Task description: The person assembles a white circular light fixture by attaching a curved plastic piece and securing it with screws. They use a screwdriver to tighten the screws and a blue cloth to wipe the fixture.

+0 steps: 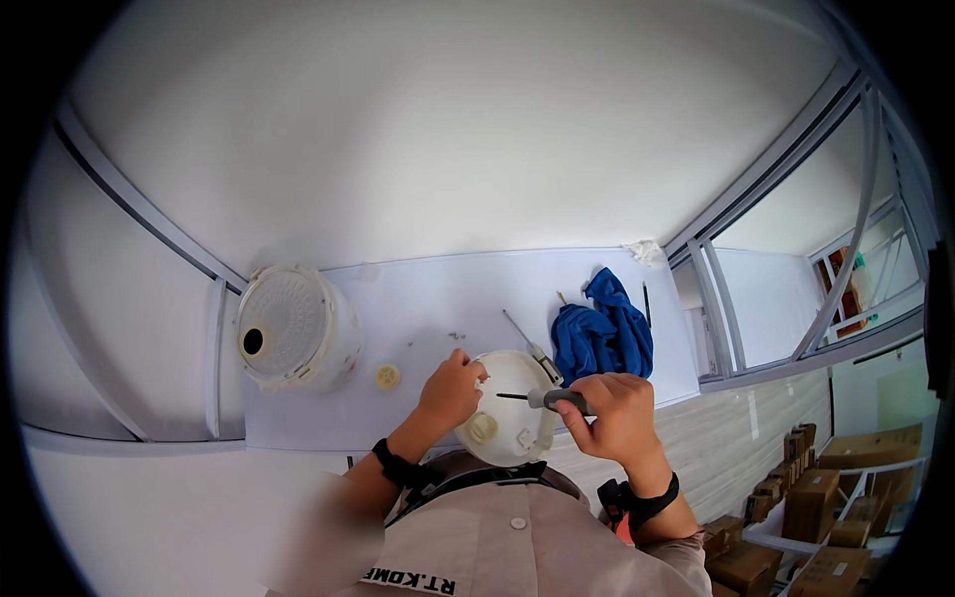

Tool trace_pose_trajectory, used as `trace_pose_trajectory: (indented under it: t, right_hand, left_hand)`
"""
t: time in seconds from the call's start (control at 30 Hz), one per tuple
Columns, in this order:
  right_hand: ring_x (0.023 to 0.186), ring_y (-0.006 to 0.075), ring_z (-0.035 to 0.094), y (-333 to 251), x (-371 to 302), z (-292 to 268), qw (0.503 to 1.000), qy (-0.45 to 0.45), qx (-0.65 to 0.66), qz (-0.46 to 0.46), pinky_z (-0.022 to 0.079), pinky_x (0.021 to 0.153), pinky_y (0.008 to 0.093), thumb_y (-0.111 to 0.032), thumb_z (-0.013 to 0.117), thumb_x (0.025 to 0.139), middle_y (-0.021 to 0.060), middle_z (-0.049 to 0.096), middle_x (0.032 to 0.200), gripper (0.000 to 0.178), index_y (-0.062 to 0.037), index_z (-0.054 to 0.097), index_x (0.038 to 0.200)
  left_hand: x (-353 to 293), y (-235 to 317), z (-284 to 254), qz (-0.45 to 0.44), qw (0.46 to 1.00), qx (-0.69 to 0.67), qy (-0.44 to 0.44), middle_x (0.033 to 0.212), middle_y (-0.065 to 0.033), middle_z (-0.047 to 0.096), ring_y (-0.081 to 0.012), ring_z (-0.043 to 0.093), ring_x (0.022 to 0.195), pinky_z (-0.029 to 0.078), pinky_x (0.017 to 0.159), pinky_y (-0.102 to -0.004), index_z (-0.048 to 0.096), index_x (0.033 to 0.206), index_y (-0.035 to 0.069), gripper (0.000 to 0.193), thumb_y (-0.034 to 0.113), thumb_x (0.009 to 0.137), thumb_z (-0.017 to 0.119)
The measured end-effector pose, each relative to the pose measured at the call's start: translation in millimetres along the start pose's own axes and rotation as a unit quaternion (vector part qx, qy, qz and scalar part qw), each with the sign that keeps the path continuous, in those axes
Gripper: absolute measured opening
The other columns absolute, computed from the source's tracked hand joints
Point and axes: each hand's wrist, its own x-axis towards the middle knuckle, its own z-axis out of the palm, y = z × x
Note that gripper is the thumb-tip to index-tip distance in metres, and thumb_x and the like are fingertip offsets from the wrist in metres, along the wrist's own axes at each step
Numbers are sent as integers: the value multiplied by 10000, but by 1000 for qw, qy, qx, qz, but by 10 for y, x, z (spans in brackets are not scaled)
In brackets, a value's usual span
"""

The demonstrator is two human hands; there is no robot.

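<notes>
My right hand (617, 423) is wrapped round the grey handle of a screwdriver (545, 398). Its dark shaft points left, over a round white plastic part (512, 447) like a shallow lid or housing, close to my body. At the left rim of that part is my left hand (454, 390), its fingertips pressed together. A bit of white shows at them, too small to name. Inside the white part lies a pale yellow round piece (481, 428). Another pale yellow disc (387, 376) rests on the table, left of my left hand.
A white drum-shaped tub (328, 343) with a dark hole stands at the table's left end. Blue cloth (602, 333) lies bunched to the right, beside a thin rod-like tool (519, 326). Small loose bits (456, 336) sit mid-table. Cardboard boxes (811, 502) are stacked lower right.
</notes>
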Motion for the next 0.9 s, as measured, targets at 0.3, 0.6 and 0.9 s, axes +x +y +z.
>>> trace_pose_trajectory:
  t: [0.3, 0.6, 0.9]
  right_hand:
    - [545, 287, 638, 154, -111, 28, 992, 84, 25, 91, 465, 515, 363, -290, 806, 887, 89, 661, 654, 258, -59, 692, 892]
    - [578, 301, 660, 297, -320, 21, 986, 90, 69, 119, 487, 539, 357, -258, 803, 887, 115, 691, 701, 249, -36, 700, 928]
    - [611, 274, 655, 344, -436, -17, 982, 96, 111, 122, 500, 597, 329, -248, 775, 915, 133, 695, 740, 257, -11, 687, 962]
  left_hand:
    - [8, -131, 26, -51, 998, -40, -24, 1278, -145, 622, -379, 655, 1120, 545, 950, -462, 670, 1187, 125, 317, 181, 886, 749]
    - [127, -454, -205, -95, 985, 52, 132, 1229, -123, 659, -370, 632, 1103, 531, 931, -491, 661, 1129, 108, 248, 146, 895, 732]
    - [394, -880, -216, -144, 961, 207, 112, 1109, -106, 695, -367, 635, 1070, 528, 891, -499, 722, 1026, 87, 128, 115, 905, 690]
